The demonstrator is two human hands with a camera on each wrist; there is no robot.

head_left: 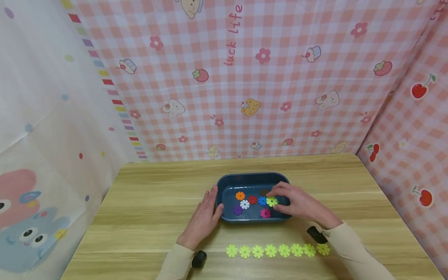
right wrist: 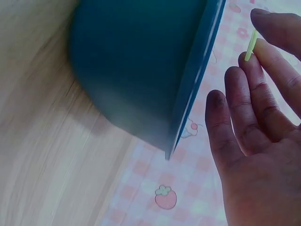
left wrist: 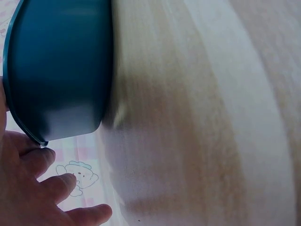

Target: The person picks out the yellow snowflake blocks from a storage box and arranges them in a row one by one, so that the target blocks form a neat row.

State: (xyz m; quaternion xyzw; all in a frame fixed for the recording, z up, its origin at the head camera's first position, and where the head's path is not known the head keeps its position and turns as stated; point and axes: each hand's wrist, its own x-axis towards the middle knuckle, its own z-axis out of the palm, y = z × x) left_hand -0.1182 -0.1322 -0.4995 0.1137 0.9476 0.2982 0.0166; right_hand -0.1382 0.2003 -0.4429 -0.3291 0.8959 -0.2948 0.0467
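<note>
My right hand [head_left: 297, 200] is over the right end of a dark blue tray [head_left: 252, 222]. Between its thumb and fingertips it pinches a yellow-green snowflake disc [head_left: 271, 201], seen edge-on as a thin green strip [right wrist: 251, 45] in the right wrist view. My left hand [head_left: 204, 217] rests against the tray's left end, fingers fairly straight along the rim; the left wrist view shows the fingers [left wrist: 56, 186] beside the tray wall [left wrist: 61, 66]. Inside the tray lie orange [head_left: 240, 195], white [head_left: 244, 204], red [head_left: 252, 200], blue [head_left: 262, 200], purple [head_left: 237, 210] and pink [head_left: 265, 213] discs. A brownish disc [head_left: 264, 192] is partly hidden.
A row of several yellow-green discs [head_left: 270, 251] lies on the wooden table [head_left: 157, 210] in front of the tray, its right end close to my right sleeve [head_left: 350, 247]. Pink checked cloth [head_left: 224, 89] hangs behind the table.
</note>
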